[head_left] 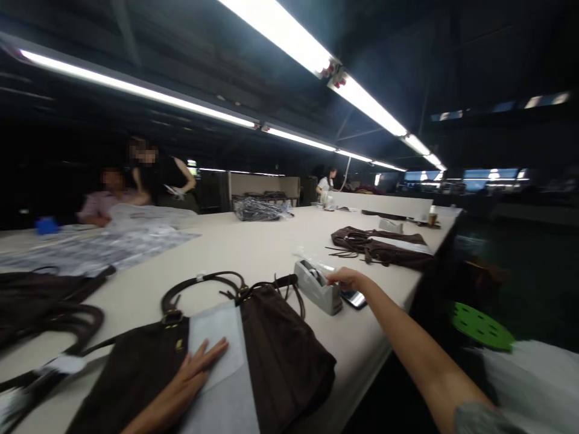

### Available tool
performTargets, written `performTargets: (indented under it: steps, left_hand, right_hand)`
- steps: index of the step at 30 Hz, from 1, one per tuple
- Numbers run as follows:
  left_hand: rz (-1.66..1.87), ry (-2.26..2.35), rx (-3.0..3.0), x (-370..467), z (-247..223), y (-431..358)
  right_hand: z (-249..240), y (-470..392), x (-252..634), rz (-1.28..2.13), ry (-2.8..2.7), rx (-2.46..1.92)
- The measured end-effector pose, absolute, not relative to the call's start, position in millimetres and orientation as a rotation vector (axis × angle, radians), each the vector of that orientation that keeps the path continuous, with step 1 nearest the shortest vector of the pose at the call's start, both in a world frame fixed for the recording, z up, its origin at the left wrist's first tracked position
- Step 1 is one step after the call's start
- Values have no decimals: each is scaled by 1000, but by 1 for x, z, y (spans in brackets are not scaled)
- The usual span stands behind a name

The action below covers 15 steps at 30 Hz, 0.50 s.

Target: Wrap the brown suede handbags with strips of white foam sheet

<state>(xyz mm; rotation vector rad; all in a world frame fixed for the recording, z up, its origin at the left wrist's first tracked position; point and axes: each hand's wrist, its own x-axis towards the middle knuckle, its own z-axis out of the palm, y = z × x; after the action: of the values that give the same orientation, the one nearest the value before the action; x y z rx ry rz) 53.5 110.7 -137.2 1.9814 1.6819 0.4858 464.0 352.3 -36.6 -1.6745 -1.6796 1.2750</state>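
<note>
A dark brown handbag lies flat on the table in front of me, its looped handles pointing away. Across its middle runs a strip of white paper. My left hand rests on that paper and the bag, fingers stretched out. Beyond the bag's right side stands a grey tape dispenser with a roll in it. My right hand reaches to the dispenser's near end, fingers bent together at its edge; whatever they pinch is too small to make out. A phone lies just beneath that hand.
More brown bags lie at the left and farther along the table. Clear plastic sheets cover the far left, near two people. A plastic-wrapped bundle sits at the back. A green stool stands right of the table edge.
</note>
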Motion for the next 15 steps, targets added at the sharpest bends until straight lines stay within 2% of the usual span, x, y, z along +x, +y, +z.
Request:
performTargets:
  steps: [4,10,15]
  left_hand:
    - [466,1680,1854,71,-114,105]
    - [451,1703,1835,71,-119,106]
    - [420,1710,1886,68,-122,109]
  right_hand:
    - [-43,359,470,1312,-1684,-1622]
    - [-46,359,465,1213,-1611,-1594]
    - [-30,347,464,1057,-1616,-1415]
